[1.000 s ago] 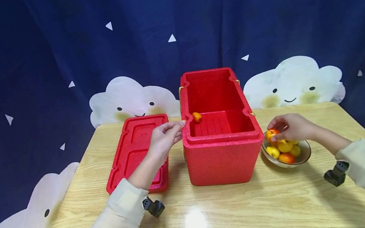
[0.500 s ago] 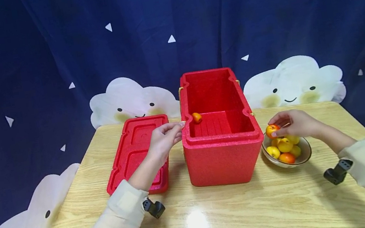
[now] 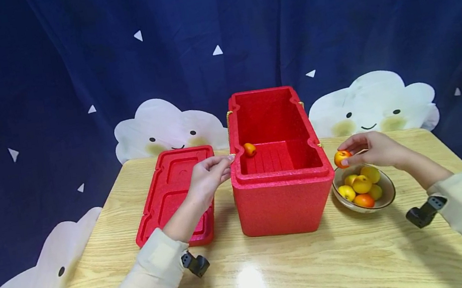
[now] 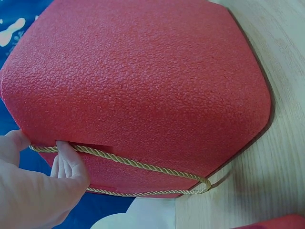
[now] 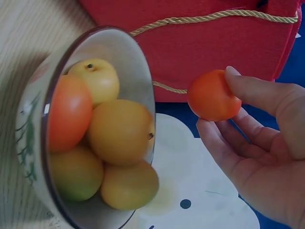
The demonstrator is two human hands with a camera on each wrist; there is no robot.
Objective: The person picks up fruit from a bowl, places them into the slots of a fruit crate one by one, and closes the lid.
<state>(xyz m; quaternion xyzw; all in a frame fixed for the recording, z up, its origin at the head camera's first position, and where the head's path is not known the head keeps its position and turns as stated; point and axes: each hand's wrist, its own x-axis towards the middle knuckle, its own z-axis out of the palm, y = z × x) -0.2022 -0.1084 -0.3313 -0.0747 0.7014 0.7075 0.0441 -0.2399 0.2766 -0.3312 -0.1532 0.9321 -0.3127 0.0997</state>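
Note:
In the head view my left hand (image 3: pixel 206 178) pinches the left rim of a red foam box (image 3: pixel 284 208). The left wrist view shows its fingers behind a twisted gold cord (image 4: pixel 143 165) on the box's side, the thumb up at the rim. My right hand (image 3: pixel 377 148) holds a small round orange-red fruit (image 5: pixel 213 95) between thumb and fingertips, over the back left rim of a bowl (image 3: pixel 387 192). Inside that bowl lie several yellow fruits (image 5: pixel 121 131) and an orange one (image 5: pixel 71 112). One orange fruit (image 3: pixel 250 149) rests on the box floor by its left wall.
A red lid (image 3: pixel 178 172) with moulded recesses lies on the wooden table (image 3: pixel 323 270), left of the box. Behind the table hangs a dark blue curtain (image 3: pixel 174 12) with white triangles and clouds. The bowl stands close to the box's right side.
My right hand has lifted the orange-red fruit up from the pile in the bowl and shifted slightly. The left hand stays at the box rim.

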